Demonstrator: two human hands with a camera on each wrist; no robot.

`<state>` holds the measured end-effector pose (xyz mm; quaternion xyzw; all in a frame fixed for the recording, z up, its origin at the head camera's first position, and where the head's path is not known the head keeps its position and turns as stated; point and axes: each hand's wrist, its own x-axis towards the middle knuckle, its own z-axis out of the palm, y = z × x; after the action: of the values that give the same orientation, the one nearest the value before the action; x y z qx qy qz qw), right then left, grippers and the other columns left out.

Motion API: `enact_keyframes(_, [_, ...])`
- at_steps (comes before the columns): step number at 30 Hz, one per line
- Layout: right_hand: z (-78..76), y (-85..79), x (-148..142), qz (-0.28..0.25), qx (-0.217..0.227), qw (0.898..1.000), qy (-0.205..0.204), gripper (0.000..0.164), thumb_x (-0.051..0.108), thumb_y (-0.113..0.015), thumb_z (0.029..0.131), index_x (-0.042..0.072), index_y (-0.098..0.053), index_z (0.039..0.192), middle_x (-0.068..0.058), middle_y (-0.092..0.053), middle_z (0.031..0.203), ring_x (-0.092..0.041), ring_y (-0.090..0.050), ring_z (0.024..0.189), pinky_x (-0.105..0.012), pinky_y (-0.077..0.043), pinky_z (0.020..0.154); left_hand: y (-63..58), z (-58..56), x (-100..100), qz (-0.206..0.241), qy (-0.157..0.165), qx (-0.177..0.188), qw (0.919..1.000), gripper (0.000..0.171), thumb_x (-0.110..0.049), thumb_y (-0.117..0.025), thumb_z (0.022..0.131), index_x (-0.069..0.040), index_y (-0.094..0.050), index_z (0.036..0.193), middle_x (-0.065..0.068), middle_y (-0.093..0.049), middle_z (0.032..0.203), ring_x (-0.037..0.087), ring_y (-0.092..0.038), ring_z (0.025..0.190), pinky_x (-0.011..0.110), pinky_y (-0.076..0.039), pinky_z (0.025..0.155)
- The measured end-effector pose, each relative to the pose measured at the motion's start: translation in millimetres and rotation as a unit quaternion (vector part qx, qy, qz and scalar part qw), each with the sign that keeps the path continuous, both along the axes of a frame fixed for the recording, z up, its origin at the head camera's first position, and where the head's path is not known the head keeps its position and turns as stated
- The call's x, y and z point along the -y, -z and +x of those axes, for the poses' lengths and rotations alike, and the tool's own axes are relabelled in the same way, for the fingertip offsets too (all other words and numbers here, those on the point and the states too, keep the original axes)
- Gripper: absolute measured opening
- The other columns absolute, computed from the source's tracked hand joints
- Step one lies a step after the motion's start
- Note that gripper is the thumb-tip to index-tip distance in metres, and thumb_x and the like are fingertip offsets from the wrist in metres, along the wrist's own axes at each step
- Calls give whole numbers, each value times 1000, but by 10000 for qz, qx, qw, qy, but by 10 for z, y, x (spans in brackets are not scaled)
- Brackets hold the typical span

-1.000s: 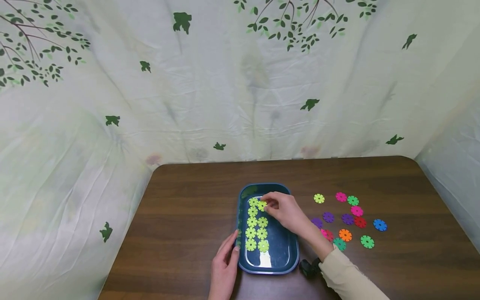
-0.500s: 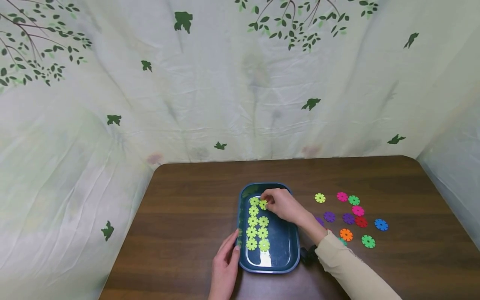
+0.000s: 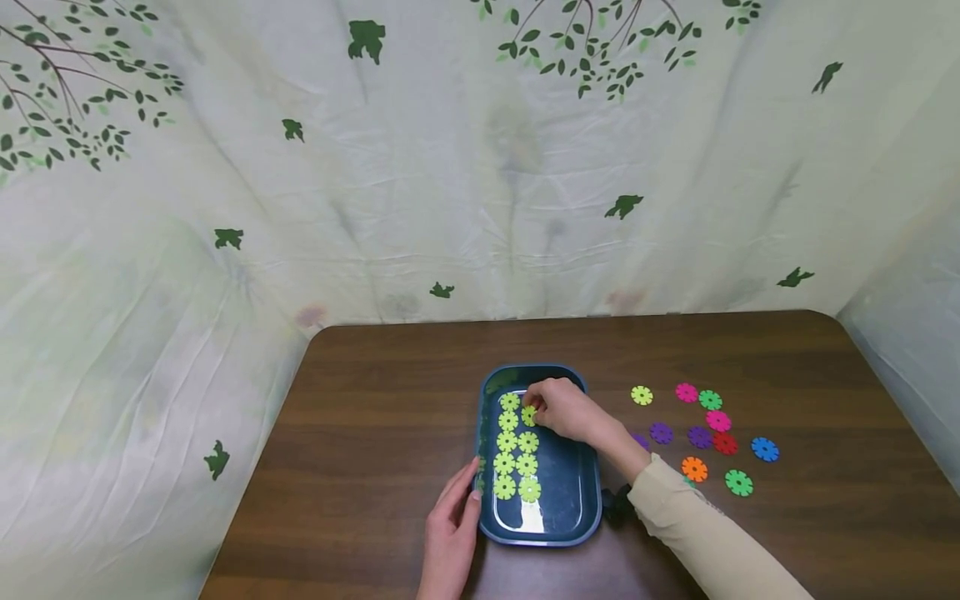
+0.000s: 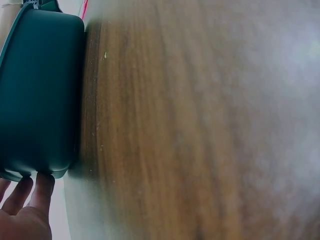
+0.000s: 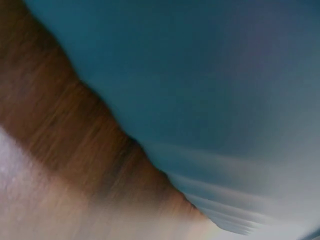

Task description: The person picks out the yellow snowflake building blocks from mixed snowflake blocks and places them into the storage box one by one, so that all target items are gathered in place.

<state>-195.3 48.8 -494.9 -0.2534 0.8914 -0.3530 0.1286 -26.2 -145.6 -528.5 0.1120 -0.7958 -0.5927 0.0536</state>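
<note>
A blue tray (image 3: pixel 566 500) stands on the table with two columns of yellow-green flower-shaped discs (image 3: pixel 505 462) laid in its left half. My right hand (image 3: pixel 564 408) reaches over the tray's right rim and pinches a yellow-green flower-shaped disc (image 3: pixel 529 415) at the upper end of the second column. My left hand (image 3: pixel 452 529) rests with extended fingers against the tray's left side. In the left wrist view, its fingertips (image 4: pixel 44 186) touch the wall of the tray (image 4: pixel 42 95). The right wrist view holds only the blurred tray side (image 5: pixel 165 90) and table.
On the wooden table (image 3: pixel 390 400), right of the tray, lie loose flower-shaped discs: one yellow-green (image 3: pixel 641 395), an orange (image 3: pixel 694 469), a blue (image 3: pixel 765 449), and several pink, purple, red and green. A black object (image 3: pixel 617 507) sits by the tray, partly behind the right forearm. A patterned curtain (image 3: pixel 450 167) hangs behind.
My right hand has shifted the pinched disc slightly toward the near end of the tray. The right forearm now covers more of the loose discs. My left hand stays at the tray's side.
</note>
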Motion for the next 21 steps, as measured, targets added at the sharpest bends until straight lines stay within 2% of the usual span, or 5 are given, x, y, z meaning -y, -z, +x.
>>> enact_keyframes(9, [11,10,15,136,-176,9995,-226,22,-4,-65,89,4,-72,108,-7,-68,98,-15,-56,80,-32,-54,75,-9,-8,0,60,-76,214,9997,42,-5,-58,97,-27,-63,133,-1,-56,137,20,-48,130,41,-40,107])
enact_keyframes(13, [15,17,21,164,-209,9995,-189,23,-4,-65,88,3,-73,108,-7,-68,98,-15,-56,79,-32,-53,74,0,-7,2,51,-50,196,9998,42,-6,-58,97,-25,-62,134,0,-56,138,20,-48,130,42,-40,107])
enact_keyframes(21, [19,36,20,130,-316,9993,-115,23,-5,-65,87,3,-73,107,-6,-69,96,-14,-56,76,-31,-52,70,9,-1,-3,29,-14,-14,10000,43,-3,-59,96,-22,-63,134,-2,-56,137,17,-49,129,35,-40,106])
